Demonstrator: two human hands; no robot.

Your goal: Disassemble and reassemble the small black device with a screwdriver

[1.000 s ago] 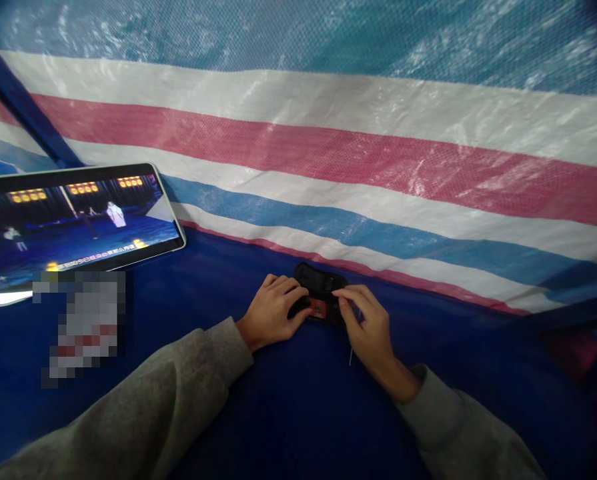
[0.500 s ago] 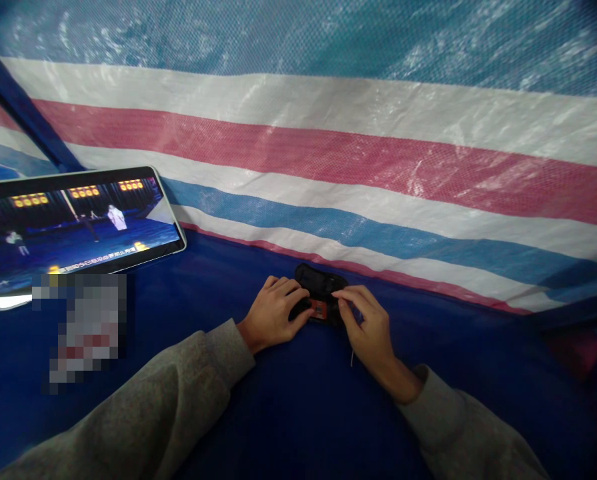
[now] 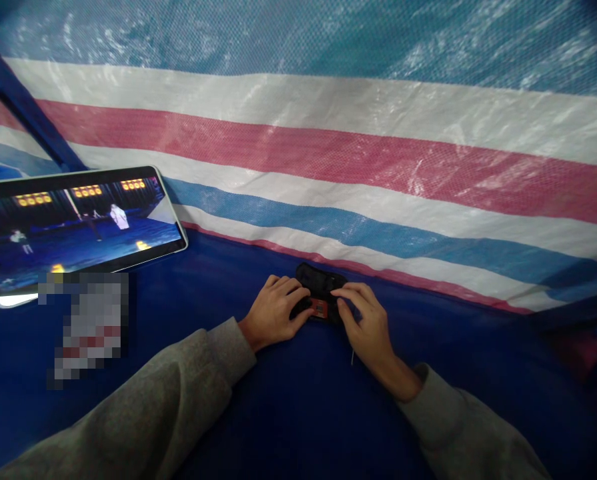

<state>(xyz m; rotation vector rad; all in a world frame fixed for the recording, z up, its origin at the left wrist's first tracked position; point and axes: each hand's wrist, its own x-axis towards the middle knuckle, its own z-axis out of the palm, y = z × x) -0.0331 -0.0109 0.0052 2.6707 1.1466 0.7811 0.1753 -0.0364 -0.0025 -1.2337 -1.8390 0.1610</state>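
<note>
A small black object [image 3: 319, 283] with a red-orange patch [image 3: 319, 308] lies on the dark blue surface [image 3: 298, 393] near the striped tarp. My left hand [image 3: 274, 312] curls over its left side, fingers pressed on it. From the right, my right hand [image 3: 367, 321] has its fingertips pinched at the object's right edge. A thin pale strand [image 3: 351, 357] shows under my right palm. Both arms wear grey sleeves.
A tablet [image 3: 73, 230] playing a dark video leans at the left. Below it is a blurred-out patch [image 3: 91, 323]. A striped white, red and blue tarp [image 3: 378, 167] rises behind the hands. A dark blue strap [image 3: 23, 107] runs diagonally at the upper left.
Both hands stay on the black object; my right hand's fingers have shifted slightly. The view has drifted a little.
</note>
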